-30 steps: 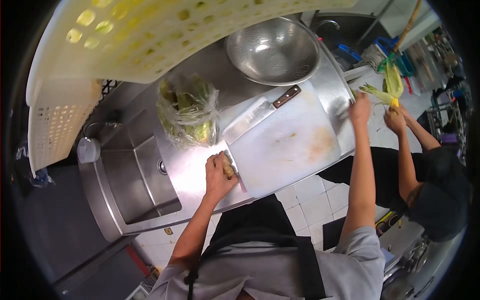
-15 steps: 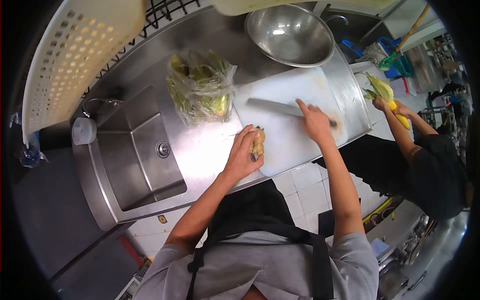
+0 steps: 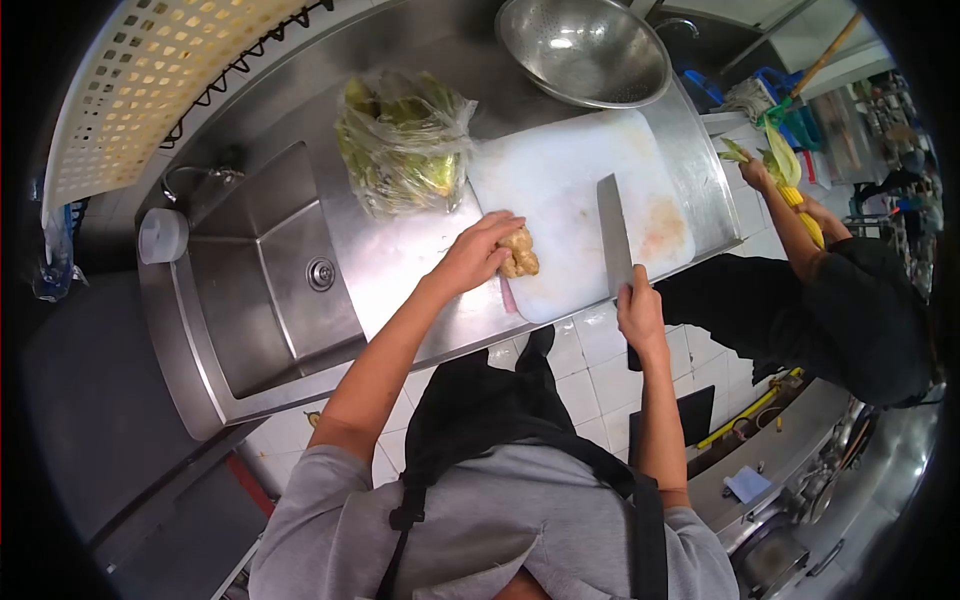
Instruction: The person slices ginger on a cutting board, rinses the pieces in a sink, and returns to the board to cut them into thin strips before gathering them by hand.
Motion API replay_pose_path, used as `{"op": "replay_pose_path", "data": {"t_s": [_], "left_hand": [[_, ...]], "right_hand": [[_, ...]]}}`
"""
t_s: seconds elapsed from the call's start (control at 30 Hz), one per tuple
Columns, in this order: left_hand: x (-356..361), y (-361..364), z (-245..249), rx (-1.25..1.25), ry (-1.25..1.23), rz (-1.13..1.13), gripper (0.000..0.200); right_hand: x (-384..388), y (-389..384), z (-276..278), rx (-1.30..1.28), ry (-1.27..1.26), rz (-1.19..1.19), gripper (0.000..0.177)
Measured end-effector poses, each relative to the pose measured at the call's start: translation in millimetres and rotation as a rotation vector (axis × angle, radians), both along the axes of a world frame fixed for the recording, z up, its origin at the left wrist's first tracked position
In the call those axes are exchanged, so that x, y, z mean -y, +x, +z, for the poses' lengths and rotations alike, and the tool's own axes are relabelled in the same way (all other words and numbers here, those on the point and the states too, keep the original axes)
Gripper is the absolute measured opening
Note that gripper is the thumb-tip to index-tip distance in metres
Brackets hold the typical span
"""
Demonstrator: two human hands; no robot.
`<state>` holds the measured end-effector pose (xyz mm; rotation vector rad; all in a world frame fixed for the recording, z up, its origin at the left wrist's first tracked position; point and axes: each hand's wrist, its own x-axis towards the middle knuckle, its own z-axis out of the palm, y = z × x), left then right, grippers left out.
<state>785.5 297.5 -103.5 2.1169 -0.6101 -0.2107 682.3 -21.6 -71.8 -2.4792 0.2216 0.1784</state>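
Observation:
A knobbly piece of ginger (image 3: 519, 254) lies at the left side of the white cutting board (image 3: 560, 170). The fingers of my left hand (image 3: 477, 252) are closed over its left side. In my right hand (image 3: 641, 312) is a knife (image 3: 614, 235), gripped by the handle at the board's front edge. Its broad blade extends away from me over the board, to the right of the ginger and apart from it. My right fingers hide most of the handle.
Left of the board sits a plastic bag of unhusked corn (image 3: 405, 145). A metal colander (image 3: 590, 50) stands behind it, and a sink (image 3: 280, 280) lies to the left. At right, another person (image 3: 850, 310) holds a partly husked corn cob (image 3: 800, 215).
My right hand has picked the knife up from the board, drawn it toward me and turned the blade to point away. My left hand stays on the ginger, which has turned slightly.

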Motion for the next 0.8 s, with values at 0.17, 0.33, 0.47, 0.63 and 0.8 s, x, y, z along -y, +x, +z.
{"op": "replay_pose_path", "data": {"t_s": [0.17, 0.33, 0.47, 0.63, 0.8], "left_hand": [[49, -19, -5, -0.437, -0.001, 0.319, 0.052], [69, -45, -9, -0.350, -0.059, 0.470, 0.047], [71, -46, -20, -0.384, -0.030, 0.398, 0.047], [72, -46, -16, -0.511, -0.121, 0.440, 0.040], [76, -50, -17, -0.530, -0.115, 0.491, 0.039]], "right_hand": [[-32, 12, 56, -0.220, 0.284, -0.029, 0.014], [-40, 15, 53, -0.252, 0.312, 0.106, 0.013], [-36, 20, 32, -0.201, 0.224, 0.225, 0.012], [-42, 25, 40, -0.184, 0.151, 0.287, 0.011], [-49, 20, 67, -0.185, 0.108, 0.288, 0.010]]}}
